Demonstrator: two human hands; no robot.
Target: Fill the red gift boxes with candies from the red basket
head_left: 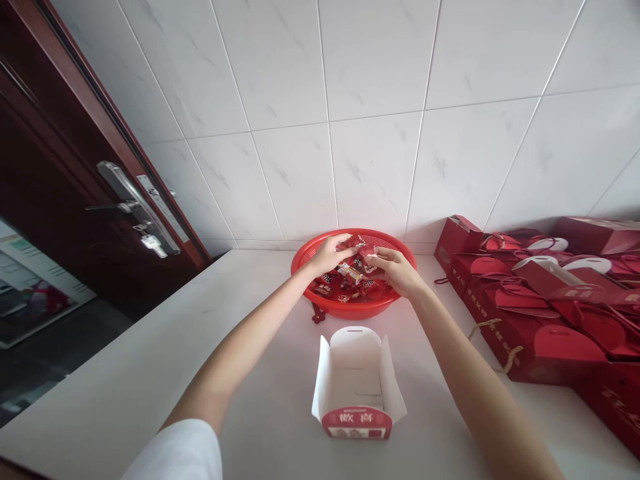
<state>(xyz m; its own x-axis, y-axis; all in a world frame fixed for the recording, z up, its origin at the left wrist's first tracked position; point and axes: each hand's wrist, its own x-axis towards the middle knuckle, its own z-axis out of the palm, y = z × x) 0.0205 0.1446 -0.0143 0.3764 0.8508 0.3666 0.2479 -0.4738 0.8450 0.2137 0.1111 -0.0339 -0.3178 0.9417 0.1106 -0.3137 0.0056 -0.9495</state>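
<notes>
A red plastic basket (350,311) with wrapped candies (353,275) in it stands near the tiled wall. Over its left side is my left hand (330,255), its fingers closed on a red-wrapped candy (356,241). My right hand (397,270) reaches in from the right, and its fingertips pinch another red wrapper (367,252) close beside the first. In front of the basket sits an open box (356,380), white inside with a red front; nothing shows inside it.
Many red gift boxes (500,313) with handles crowd the right side of the white countertop (265,373). A small dark red item (318,315) lies by the basket's left. A door (60,133) with keys is at left.
</notes>
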